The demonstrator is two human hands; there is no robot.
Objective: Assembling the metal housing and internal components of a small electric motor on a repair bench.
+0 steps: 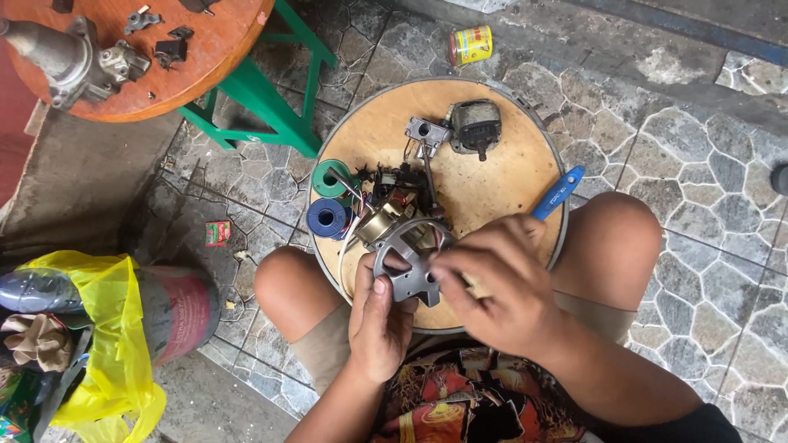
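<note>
Grey motor bracket (408,262) gripped by left hand (379,321) from below, steadied; right hand (492,283) pinches its upper rim, tray (501,184) beyond.

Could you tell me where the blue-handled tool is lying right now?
In the head view, the blue-handled tool lies at the right edge of the round wooden board, just above the right hand.

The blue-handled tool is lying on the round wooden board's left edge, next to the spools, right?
Not quite. In the head view the blue-handled tool lies on the right edge of the round wooden board, opposite the green spool and blue spool.
</note>
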